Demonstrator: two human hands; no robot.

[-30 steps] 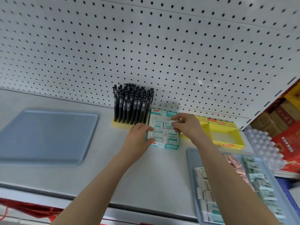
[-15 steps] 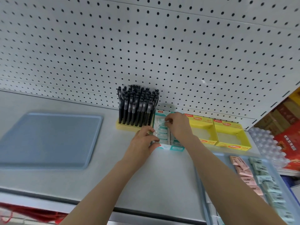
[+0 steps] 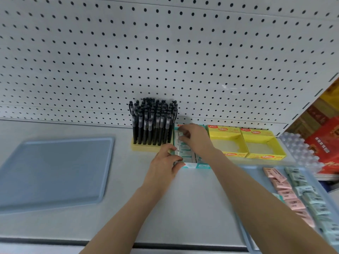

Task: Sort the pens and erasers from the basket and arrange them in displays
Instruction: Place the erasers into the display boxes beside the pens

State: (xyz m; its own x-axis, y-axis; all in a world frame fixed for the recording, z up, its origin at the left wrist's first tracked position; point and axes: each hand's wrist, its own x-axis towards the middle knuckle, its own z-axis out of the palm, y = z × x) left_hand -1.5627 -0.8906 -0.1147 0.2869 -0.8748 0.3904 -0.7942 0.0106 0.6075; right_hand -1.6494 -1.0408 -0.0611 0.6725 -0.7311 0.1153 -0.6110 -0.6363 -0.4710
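A teal-and-white eraser display box [image 3: 199,165] stands on the shelf against the pegboard, filled with wrapped green erasers [image 3: 184,153]. My left hand [image 3: 165,165] grips the box's front left corner. My right hand [image 3: 195,139] reaches into the back of the box and pinches an eraser there between thumb and fingers. Just left of the box, several black pens [image 3: 153,121] stand upright in a yellow holder [image 3: 145,147]. A blue tray [image 3: 256,233] at the lower right holds rows of pink erasers [image 3: 282,186] and green erasers [image 3: 311,198].
Two empty yellow display boxes [image 3: 227,140] [image 3: 262,145] sit right of the eraser box. An empty blue tray [image 3: 53,171] lies on the left of the grey shelf [image 3: 183,208]. The pegboard [image 3: 165,52] rises behind. Clear plastic packaging [image 3: 300,151] and red boxes [image 3: 328,142] stand at the far right.
The view has shifted a little. My right hand moved deeper toward the back of the eraser box. My left hand stays at the box's front left corner.
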